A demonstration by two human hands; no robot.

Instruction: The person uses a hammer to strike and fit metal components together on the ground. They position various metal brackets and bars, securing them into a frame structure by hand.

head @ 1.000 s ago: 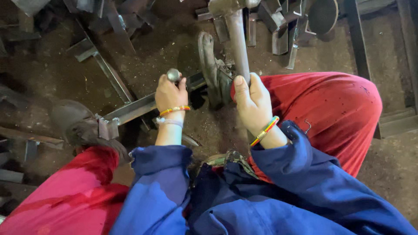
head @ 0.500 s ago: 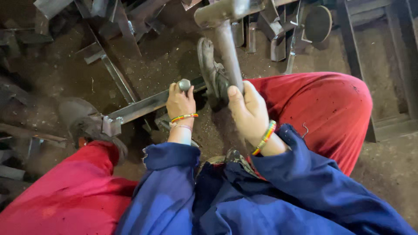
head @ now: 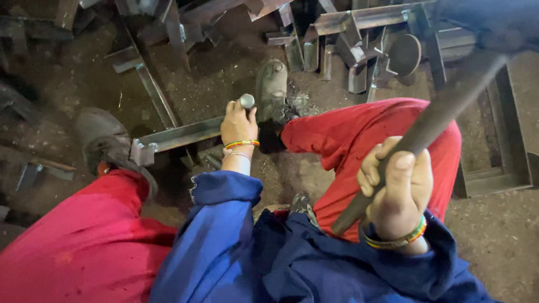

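Below, two hands — one punch (head: 246, 101) (left hand (head: 238, 124)), one hammer (head: 426, 126).

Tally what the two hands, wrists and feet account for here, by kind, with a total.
Hammer, gripped in the right hand: 1
Steel punch, held in the left hand: 1
Beaded wristbands: 2
Boots: 2
Total: 6

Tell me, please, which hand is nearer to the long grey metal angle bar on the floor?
Left. The left hand grips a round-topped steel punch right at the angle bar; the right hand is raised beside it.
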